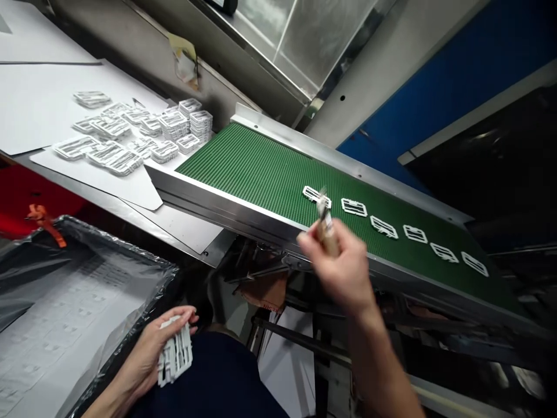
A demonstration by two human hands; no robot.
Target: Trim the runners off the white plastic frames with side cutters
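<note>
My right hand [342, 255] grips a small wooden-handled brush [327, 232], its blurred pale tip over a white slotted plastic part [311, 193] on the green conveyor belt [261, 168]. Whether the tip touches the part I cannot tell. Low in front of my body, my left hand [150, 342] is closed on several white slotted plastic parts [177, 351], bunched together. Further down the belt lie more such parts, among them one [354, 207] close to my right hand and another [475, 263] at the far right.
Stacks of white parts [174, 125] stand on white sheets [100, 177] left of the belt. A plastic-lined bin [163, 273] holding white sheets is at lower left. Metal rails [226, 206] edge the belt, and a blue machine panel [418, 98] rises behind.
</note>
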